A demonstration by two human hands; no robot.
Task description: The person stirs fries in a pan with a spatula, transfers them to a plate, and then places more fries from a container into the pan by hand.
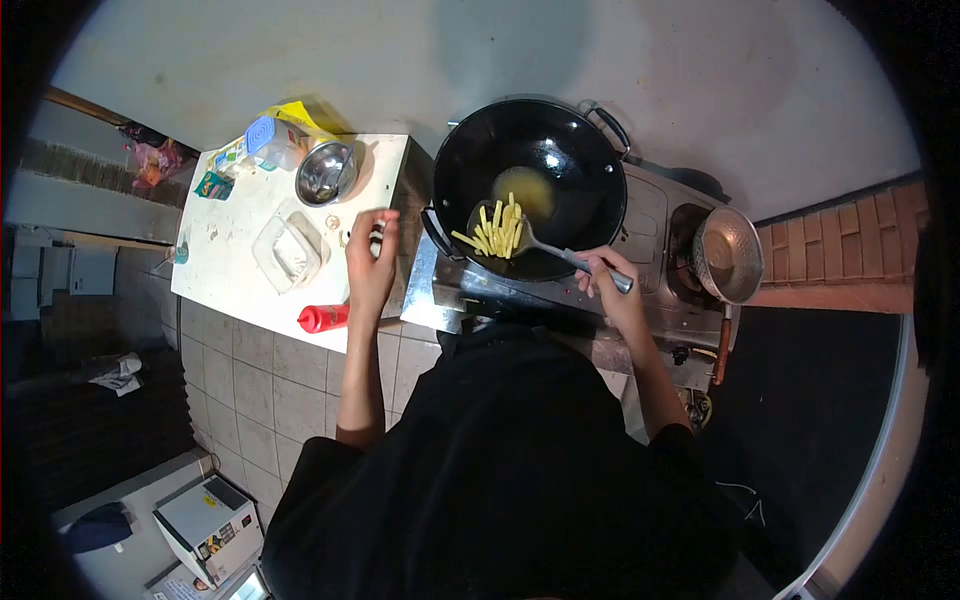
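Observation:
My right hand [607,275] is closed round the grey handle of a metal skimmer [545,245]. Its head lies over the near left part of a large black wok [585,160] and bears a heap of pale yellow fries [495,230]. A small pool of oil [530,192] shows in the wok's bottom. My left hand [372,243] hangs at the white table's right edge, left of the wok's handle, with its fingers curled but apart and nothing seen between them.
On the white table [235,290] are a steel bowl [326,174], a clear plastic container [288,252], a red squeeze bottle [323,318] and a blue-lidded tub [274,142]. A hammered saucepan [728,256] sits on the right burner, its wooden handle pointing toward me.

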